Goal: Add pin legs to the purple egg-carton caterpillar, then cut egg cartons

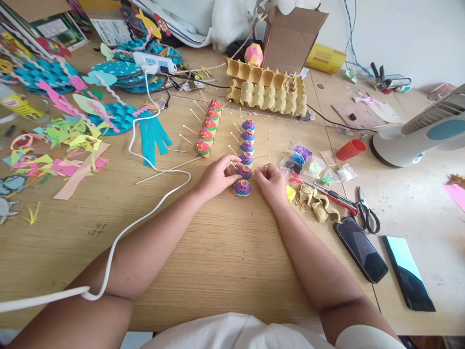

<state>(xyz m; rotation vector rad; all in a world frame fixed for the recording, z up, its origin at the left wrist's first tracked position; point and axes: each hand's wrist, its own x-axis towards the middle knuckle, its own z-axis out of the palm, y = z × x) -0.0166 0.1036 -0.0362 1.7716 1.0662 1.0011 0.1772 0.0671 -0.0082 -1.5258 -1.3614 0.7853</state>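
A strip of egg-carton cups point(247, 146), coated blue and purple with small faces, runs away from me in the middle of the table. My left hand point(222, 175) has its thumb and fingers around the left side of the second-nearest cup point(244, 171). Just right of that cup, my right hand point(272, 183) is closed in a pinch; whatever is between the fingertips is too small to make out. Thin sticks with yellow tips poke out from both sides of the farther cups. To the left stands a similar red and green strip point(207, 128), also with tipped sticks.
A white cable point(160, 170) crosses the table and my left forearm. Paper scraps point(69, 150) lie left. On the right are clay packets point(301, 157), a box cutter point(336, 198), scissors point(366, 211), two phones point(361, 249) and a red cup point(350, 149). Egg cartons point(269, 87) stand behind.
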